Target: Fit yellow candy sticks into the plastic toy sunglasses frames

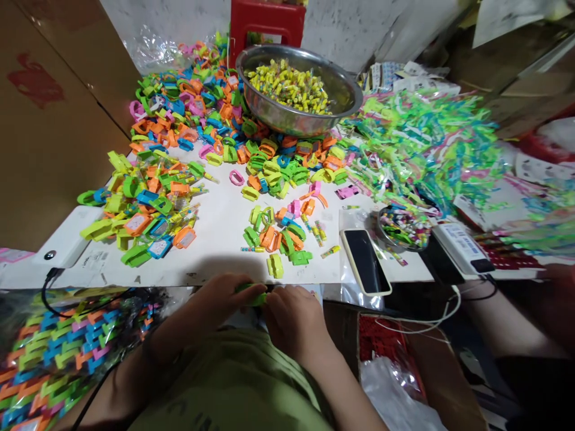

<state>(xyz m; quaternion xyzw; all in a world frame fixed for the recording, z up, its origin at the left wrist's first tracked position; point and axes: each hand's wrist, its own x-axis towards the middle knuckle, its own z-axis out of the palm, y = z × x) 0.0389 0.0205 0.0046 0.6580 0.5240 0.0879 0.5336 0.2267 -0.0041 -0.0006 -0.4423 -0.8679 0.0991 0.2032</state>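
At the table's front edge, my left hand is closed on a green toy watch. My right hand meets it from the right, fingers bent and pressed at the watch's end; what lies under those fingers is hidden. Just beyond my hands is a yellow toy watch, with a small group of orange, green and blue toy watches behind it. Small candy tubes lie to the right of that group. A larger heap of toy watches with tubes in them rests at the left.
A steel bowl of yellow-wrapped pieces stands at the back among piled watches. Right of it spreads a heap of green plastic strips. A phone, a small bowl and a power bank with cables line the front right, near another person's arm.
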